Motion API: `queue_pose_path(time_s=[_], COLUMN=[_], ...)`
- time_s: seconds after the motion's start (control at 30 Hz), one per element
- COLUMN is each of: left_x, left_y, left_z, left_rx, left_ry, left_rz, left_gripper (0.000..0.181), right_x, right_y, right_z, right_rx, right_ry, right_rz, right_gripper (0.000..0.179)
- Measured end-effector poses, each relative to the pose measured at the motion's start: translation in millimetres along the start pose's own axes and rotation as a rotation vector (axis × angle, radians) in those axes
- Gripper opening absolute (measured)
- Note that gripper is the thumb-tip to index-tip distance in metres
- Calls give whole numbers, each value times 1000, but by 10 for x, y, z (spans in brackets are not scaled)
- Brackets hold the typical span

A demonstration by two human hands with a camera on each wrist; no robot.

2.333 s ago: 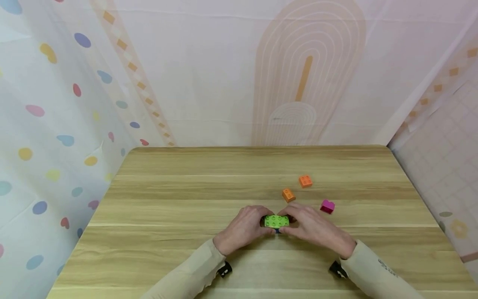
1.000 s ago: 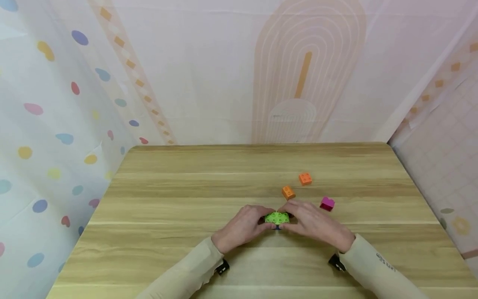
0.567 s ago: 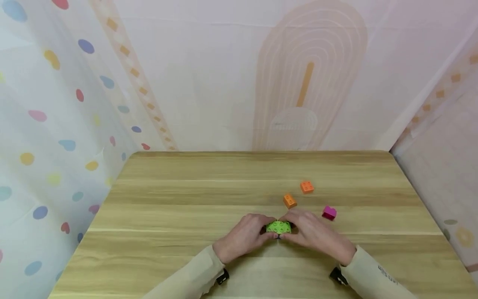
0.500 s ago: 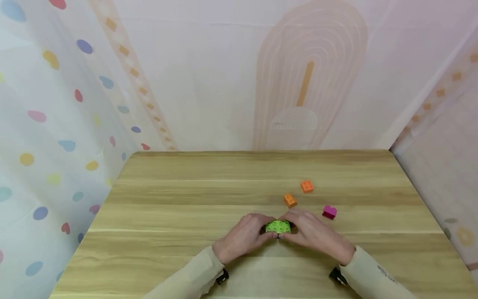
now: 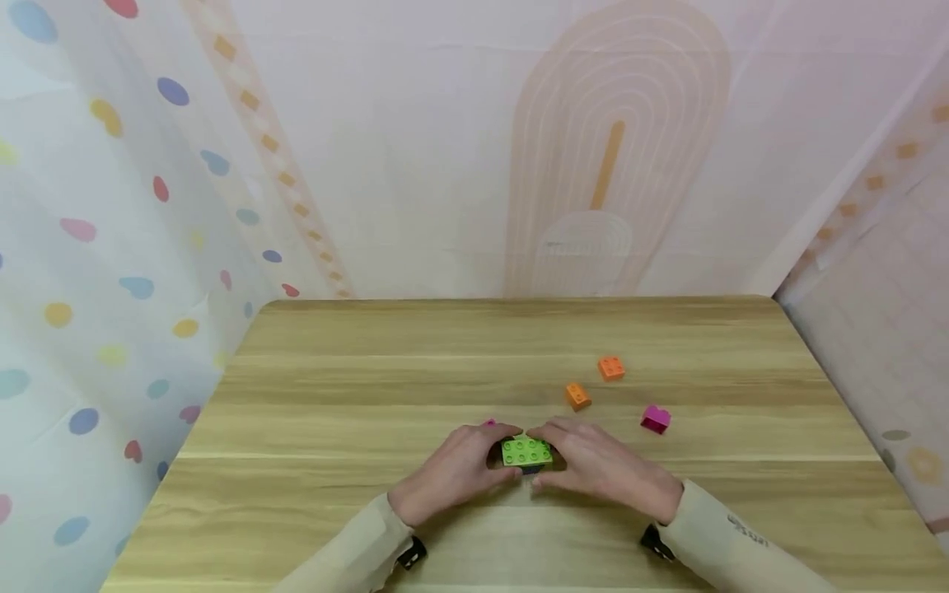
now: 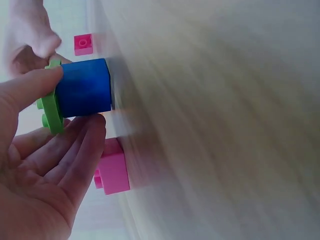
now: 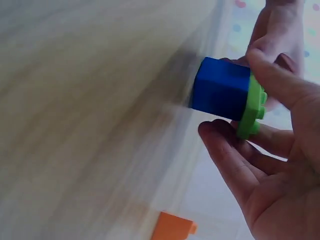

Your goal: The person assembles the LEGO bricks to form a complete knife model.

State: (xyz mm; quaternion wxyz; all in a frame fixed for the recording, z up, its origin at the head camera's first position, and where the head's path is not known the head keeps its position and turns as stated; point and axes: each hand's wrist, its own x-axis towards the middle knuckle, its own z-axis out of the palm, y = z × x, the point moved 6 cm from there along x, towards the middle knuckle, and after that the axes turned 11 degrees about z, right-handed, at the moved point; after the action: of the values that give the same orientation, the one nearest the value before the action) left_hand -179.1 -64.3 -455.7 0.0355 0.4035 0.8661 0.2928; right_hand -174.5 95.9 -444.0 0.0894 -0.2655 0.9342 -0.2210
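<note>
A lime-green brick with two rows of studs sits on top of a blue block. My left hand pinches this stack, its thumb on the green brick and its fingers along the blue block. Around the stack's other end, my right hand has its thumb and fingers spread, and the right wrist view shows a gap between its fingers and the blue block. I cannot tell whether the stack touches the table.
Two orange bricks, one longer and one square, lie beyond the hands on the wooden table. A magenta brick lies to the right. Behind my left hand shows part of a pink brick. Patterned cloth hangs behind and beside the table.
The green and blue stack and both hands have shifted left. My right hand's thumb has moved off the stack and its grip has loosened. A pink brick behind the left hand has come into view.
</note>
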Motion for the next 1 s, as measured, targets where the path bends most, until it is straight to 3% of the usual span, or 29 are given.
queue_pose_path(time_s=[0.1,0.2,0.47,0.63,0.77,1.0], left_x=[-5,27,66,66,58,46], left_y=[-10,6,24,-9,-35,-24], left_z=[-4,10,23,1,-18,21], left_rx=[12,25,61,64,69,46], left_ry=[8,15,30,22,17,0], left_rz=[-4,6,5,-5,-16,-29], left_gripper=[45,40,37,38,39,39], right_x=[-20,-60,-195,-147,12,250], right_y=[60,207,764,1127,1307,1432], right_z=[-87,-262,-799,-978,-1023,-922], right_rx=[8,21,38,61,107,181], right_ry=[-32,-19,164,213,181,26], right_rz=[54,103,124,129,120,156], right_gripper=[75,77,46,35,37,46])
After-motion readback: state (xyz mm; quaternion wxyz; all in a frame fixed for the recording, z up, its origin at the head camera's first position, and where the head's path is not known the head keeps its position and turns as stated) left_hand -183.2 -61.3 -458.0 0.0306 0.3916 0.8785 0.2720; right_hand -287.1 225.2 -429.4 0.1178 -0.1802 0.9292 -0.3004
